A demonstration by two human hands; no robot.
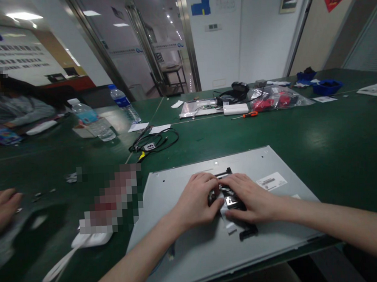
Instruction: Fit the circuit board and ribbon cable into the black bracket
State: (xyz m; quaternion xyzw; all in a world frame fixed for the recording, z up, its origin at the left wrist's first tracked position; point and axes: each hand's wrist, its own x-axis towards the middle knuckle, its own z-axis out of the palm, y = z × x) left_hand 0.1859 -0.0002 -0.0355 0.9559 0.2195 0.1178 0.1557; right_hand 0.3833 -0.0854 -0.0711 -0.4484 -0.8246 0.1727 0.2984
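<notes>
A large grey metal panel (183, 260) lies flat on the green table in front of me. At its middle sits a black part with a shiny metal piece (233, 201), between my two hands. My left hand (197, 200) curls its fingers and thumb at this part's left side; what lies inside them is mostly hidden. From the right, my right hand (251, 196) grips over the black part, thumb towards me. A silvery strip (229, 227) runs out below the hands. Black end pieces, one (248, 232) near and one (229, 171) far, show on the panel.
Left of the panel are a partly blurred-out item with a white strap (60, 263) and another person's hand (4, 209). Further back are a coiled black cable (156, 143), two bottles (93, 121), an orange screwdriver (250, 115), a plastic bag (278, 97) and blue trays (327, 87).
</notes>
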